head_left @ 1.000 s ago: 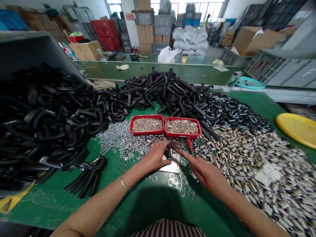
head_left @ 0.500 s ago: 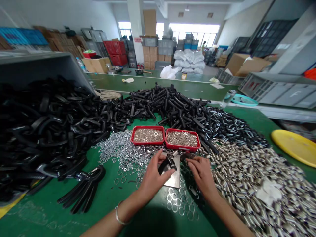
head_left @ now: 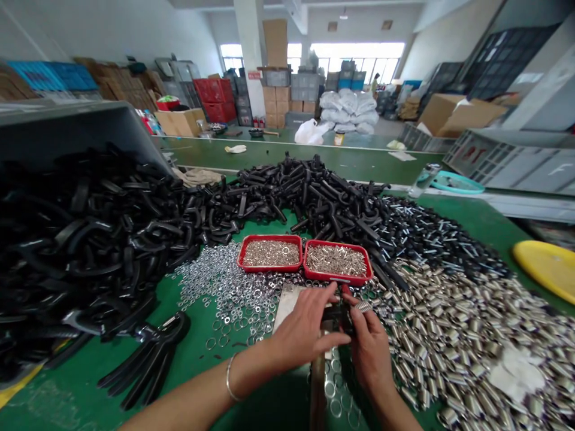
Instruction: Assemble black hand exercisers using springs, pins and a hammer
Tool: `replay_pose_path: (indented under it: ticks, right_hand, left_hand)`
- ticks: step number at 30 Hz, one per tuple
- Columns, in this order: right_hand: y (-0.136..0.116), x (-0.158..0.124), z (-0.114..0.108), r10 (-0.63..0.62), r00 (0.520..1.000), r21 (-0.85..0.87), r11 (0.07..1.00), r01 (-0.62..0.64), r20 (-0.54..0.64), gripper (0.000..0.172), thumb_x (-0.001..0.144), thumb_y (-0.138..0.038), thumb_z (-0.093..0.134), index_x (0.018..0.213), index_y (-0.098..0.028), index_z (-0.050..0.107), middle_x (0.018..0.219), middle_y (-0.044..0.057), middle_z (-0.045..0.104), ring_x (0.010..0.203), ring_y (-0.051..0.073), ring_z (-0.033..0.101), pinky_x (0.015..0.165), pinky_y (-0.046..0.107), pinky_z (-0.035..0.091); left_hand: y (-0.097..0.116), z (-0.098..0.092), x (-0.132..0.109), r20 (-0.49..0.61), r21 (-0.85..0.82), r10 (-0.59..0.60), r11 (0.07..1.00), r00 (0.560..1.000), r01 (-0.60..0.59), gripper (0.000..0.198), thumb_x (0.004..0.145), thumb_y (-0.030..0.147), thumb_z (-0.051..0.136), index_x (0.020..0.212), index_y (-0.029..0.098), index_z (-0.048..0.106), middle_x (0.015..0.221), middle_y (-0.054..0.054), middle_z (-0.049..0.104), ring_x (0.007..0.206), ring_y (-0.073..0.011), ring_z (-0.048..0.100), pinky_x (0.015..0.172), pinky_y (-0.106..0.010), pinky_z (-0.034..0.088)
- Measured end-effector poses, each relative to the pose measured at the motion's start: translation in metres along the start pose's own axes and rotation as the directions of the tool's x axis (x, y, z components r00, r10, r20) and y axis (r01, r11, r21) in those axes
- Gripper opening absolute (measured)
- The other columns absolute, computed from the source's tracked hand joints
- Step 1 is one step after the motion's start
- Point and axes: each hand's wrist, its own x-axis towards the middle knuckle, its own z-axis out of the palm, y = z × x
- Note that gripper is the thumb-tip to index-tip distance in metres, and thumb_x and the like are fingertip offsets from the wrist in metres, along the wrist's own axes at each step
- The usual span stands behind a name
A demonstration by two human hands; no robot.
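just below the red trays, left hand and right hand both clamp one dark part.

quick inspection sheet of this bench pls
surface: green table, crowded
job's things: black part between both hands, over a metal plate; silver piece at the part
clutter: black handles, washers, sleeves, red trays, yellow disc
hands: left hand grips the black part; right hand pinches the silver piece
cables: nothing seen
surroundings: cartons, crates, white sacks
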Motion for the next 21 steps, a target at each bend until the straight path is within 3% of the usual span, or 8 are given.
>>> replay_pose_path:
  ticks: [3,6,7,10,13,15,17,21]
  right_hand:
    - [-0.002,0.000,-0.002,-0.015,1.000,0.088,0.996,0.017,-0.023,0.035,0.087,-0.050,0.067,0.107,-0.022,0.071,0.096,0.003,0.068,0.064,0.011,0.051,0.060,0.024,0.043]
    - [0.002,-0.012,0.017,0.109,0.989,0.255,0.958,-0.131,0.098,0.035,0.083,-0.054,0.070,0.096,-0.022,0.069,0.079,0.000,0.061,0.055,0.010,0.044,0.051,0.022,0.036]
    - [0.007,-0.019,0.029,0.174,0.971,0.301,0.929,-0.216,0.162,0.037,0.082,-0.057,0.068,0.095,-0.022,0.068,0.075,0.000,0.058,0.054,0.010,0.043,0.049,0.023,0.035]
    - [0.029,-0.042,0.067,0.317,0.888,0.305,0.855,-0.420,0.333,0.044,0.086,-0.064,0.059,0.090,-0.021,0.067,0.071,0.000,0.054,0.059,0.013,0.046,0.053,0.024,0.038]
    - [0.050,-0.053,0.086,0.310,0.893,0.112,0.925,-0.362,0.327,0.041,0.087,-0.060,0.060,0.081,-0.020,0.065,0.076,0.001,0.058,0.072,0.015,0.051,0.066,0.026,0.043]
    - [0.056,-0.051,0.078,0.285,0.911,-0.023,0.956,-0.291,0.298,0.039,0.087,-0.057,0.063,0.076,-0.019,0.061,0.074,-0.001,0.056,0.072,0.015,0.051,0.067,0.025,0.043]
    - [0.055,-0.044,0.056,0.303,0.912,-0.112,0.953,-0.283,0.275,0.040,0.085,-0.058,0.063,0.075,-0.020,0.058,0.068,-0.003,0.050,0.063,0.012,0.047,0.057,0.023,0.040]
    - [0.043,-0.027,0.004,0.381,0.870,-0.185,0.923,-0.337,0.313,0.041,0.083,-0.060,0.065,0.084,-0.020,0.059,0.064,-0.006,0.047,0.045,0.007,0.036,0.040,0.021,0.026]
  left_hand:
    - [-0.051,-0.033,0.045,-0.056,0.065,-0.089,0.994,0.994,0.092,0.052,0.097,0.043,0.051,0.142,0.020,0.041,0.134,-0.013,0.054,0.126,-0.0274,0.049,0.108,-0.049,0.042]
    - [-0.117,-0.053,0.102,-0.112,0.224,-0.288,0.925,0.951,0.306,0.035,0.098,0.025,0.046,0.130,0.012,0.052,0.127,-0.015,0.058,0.123,-0.0238,0.053,0.110,-0.041,0.040]
    - [-0.136,-0.053,0.121,-0.069,0.287,-0.388,0.875,0.919,0.391,0.033,0.096,0.019,0.046,0.126,0.011,0.055,0.126,-0.015,0.059,0.123,-0.0236,0.053,0.111,-0.039,0.039]
    - [-0.179,-0.035,0.164,0.016,0.312,-0.476,0.838,0.879,0.448,0.028,0.088,0.007,0.049,0.113,0.009,0.063,0.118,-0.018,0.065,0.117,-0.0250,0.059,0.106,-0.036,0.043]
    - [-0.199,-0.006,0.191,0.071,0.292,-0.518,0.828,0.853,0.478,0.026,0.084,0.005,0.055,0.108,0.007,0.065,0.113,-0.021,0.068,0.111,-0.0270,0.063,0.100,-0.036,0.046]
    - [-0.205,0.006,0.203,0.101,0.259,-0.528,0.832,0.843,0.490,0.027,0.082,0.008,0.062,0.109,0.006,0.065,0.113,-0.022,0.069,0.111,-0.0284,0.064,0.098,-0.036,0.047]
    - [-0.209,0.007,0.210,0.116,0.212,-0.528,0.841,0.841,0.498,0.029,0.080,0.010,0.066,0.109,0.008,0.066,0.113,-0.020,0.070,0.113,-0.0289,0.064,0.100,-0.035,0.046]
    - [-0.209,-0.017,0.215,0.070,0.096,-0.556,0.830,0.829,0.549,0.019,0.080,0.006,0.062,0.097,0.009,0.069,0.102,-0.017,0.072,0.113,-0.0292,0.064,0.104,-0.038,0.044]
